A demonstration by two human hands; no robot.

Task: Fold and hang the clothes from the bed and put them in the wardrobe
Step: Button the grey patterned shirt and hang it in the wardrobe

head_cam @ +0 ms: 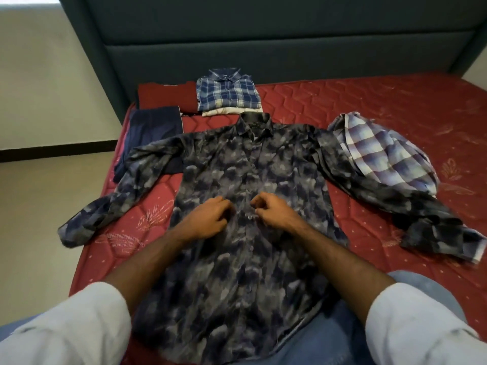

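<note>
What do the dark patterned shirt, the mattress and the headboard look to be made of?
Dark shirt: thin woven cloth, probably cotton or a blend, with a slight sheen; it lies limp and creases finely.
Mattress: red quilted fabric, faintly glossy, with stitched hexagons and leaf motifs.
Headboard: padded panels in matte grey-green cloth, seen in the soft seams; the fibre is unclear.

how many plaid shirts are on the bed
2: a folded blue plaid shirt on the stack near the headboard, and a crumpled purple-and-white plaid shirt to the right of the spread camouflage shirt. Others may be hidden in the stack.
</note>
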